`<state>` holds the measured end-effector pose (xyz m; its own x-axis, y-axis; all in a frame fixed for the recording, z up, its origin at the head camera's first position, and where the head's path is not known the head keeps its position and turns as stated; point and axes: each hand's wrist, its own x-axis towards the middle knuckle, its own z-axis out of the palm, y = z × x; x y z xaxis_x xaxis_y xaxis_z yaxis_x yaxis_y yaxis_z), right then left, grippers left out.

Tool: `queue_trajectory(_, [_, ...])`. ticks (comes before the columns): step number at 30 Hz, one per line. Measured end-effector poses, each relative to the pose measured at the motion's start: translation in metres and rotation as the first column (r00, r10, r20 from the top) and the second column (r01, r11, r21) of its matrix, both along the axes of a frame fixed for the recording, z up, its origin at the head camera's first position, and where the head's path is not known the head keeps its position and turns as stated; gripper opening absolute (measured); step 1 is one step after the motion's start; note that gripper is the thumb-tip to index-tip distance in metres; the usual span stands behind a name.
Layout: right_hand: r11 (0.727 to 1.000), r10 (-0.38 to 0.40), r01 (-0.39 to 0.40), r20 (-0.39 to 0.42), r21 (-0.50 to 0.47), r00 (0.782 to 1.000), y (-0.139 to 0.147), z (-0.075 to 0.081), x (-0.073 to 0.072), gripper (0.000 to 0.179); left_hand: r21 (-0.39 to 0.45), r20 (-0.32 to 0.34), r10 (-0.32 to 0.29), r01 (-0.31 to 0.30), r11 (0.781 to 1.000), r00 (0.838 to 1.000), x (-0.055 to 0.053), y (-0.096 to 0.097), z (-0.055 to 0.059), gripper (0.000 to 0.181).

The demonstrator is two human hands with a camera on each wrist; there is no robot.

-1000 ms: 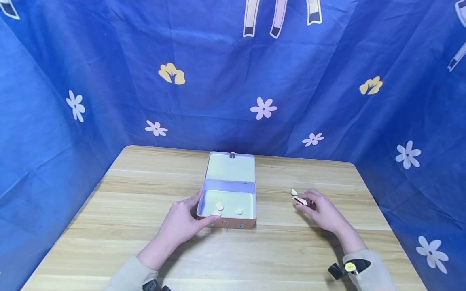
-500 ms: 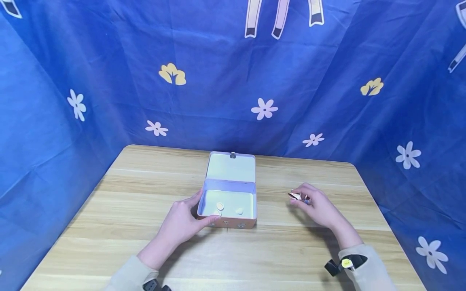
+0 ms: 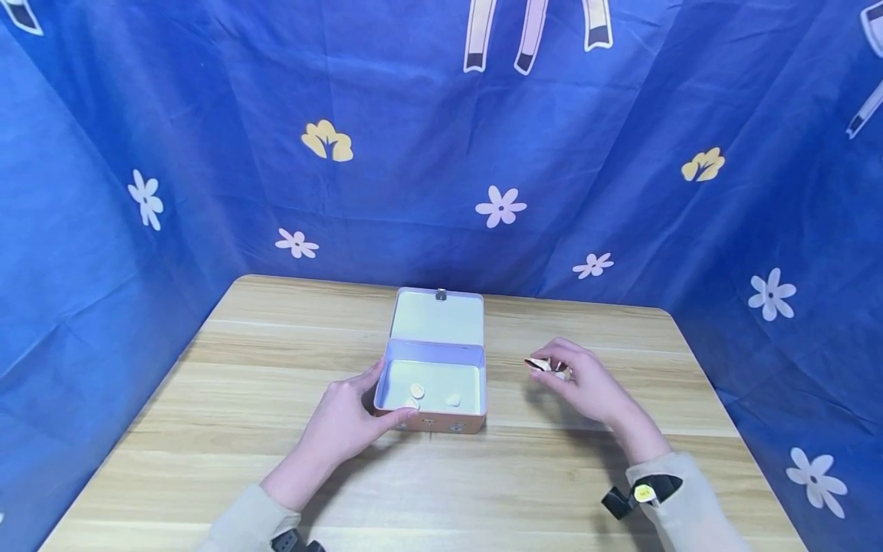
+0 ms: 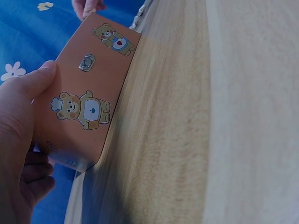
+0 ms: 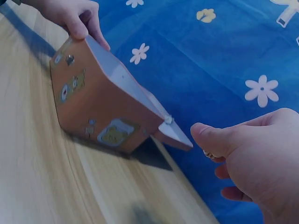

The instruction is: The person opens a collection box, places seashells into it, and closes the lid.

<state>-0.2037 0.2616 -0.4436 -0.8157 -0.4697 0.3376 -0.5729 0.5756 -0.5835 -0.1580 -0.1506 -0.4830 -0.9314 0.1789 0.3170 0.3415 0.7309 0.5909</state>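
An orange-brown tin box (image 3: pixel 451 423) with a white inside stands with its lid (image 3: pixel 441 318) raised at the back. Bear pictures and a small metal latch (image 4: pixel 87 62) show on its front. Several small whitish seashells (image 3: pixel 453 400) lie on the box floor. My left hand (image 3: pixel 339 422) grips the front left corner, thumb over the front rim and fingers along the left side. To the right of the box, my right hand (image 3: pixel 586 383) pinches a pale seashell (image 3: pixel 538 364) with a dark opening; more pale shell shows under the fingers. The palm hides part of this.
The wood-grain table (image 3: pixel 441 491) ends at a blue patterned curtain (image 3: pixel 414 199) behind and on both sides. A strapped camera (image 3: pixel 631 498) sits on the right wrist, and another (image 3: pixel 293 541) on the left.
My right hand has moved left towards the box with the seashell. Shells seen on the table beside it a second ago no longer show there. My left hand and the box stay put.
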Motion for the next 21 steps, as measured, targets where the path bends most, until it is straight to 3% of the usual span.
queue_trajectory(21, [0.988, 0.144, -0.145, -0.021, -0.051, 0.989, -0.054, 0.014, -0.010, 0.021, -0.004, 0.006, 0.012, -0.012, 1.000, 1.000, 0.002, 0.002, 0.000, 0.109])
